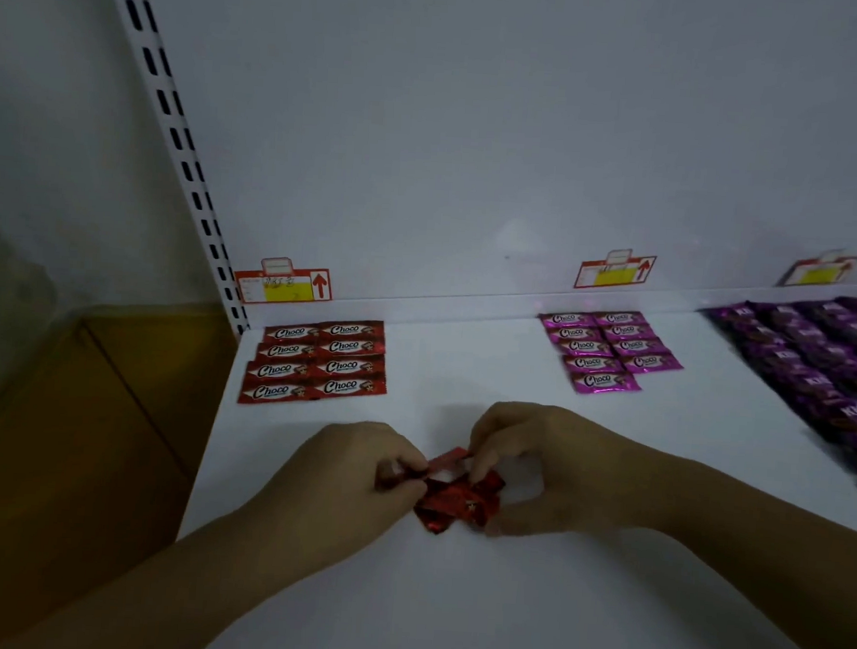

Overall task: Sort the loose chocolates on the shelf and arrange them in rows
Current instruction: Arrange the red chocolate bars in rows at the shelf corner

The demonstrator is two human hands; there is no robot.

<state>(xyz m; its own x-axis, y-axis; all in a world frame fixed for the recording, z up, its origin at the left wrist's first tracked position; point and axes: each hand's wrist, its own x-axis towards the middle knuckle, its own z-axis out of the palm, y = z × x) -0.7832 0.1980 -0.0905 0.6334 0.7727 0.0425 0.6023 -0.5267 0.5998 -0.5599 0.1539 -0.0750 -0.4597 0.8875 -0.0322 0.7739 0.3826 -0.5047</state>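
— What lay on the white shelf [499, 604] in the head view?

— At far left, eight red Choco packets [314, 362] lay in two columns of four. Further right were nine pink Choco packets [608, 350], five in the left column and four in the right. Purple packets [826, 358] filled the far right in rows, too blurred to count. Three price tags [282, 285] stood along the back edge.

— And the hands?

— Both were near the middle. The left hand [357, 470] and right hand [533, 461] each had curled fingers pinching an end of one red packet [451, 458]. Just below it, between the hands, sat a small heap of loose red chocolates [455, 506]; I couldn't tell how many.
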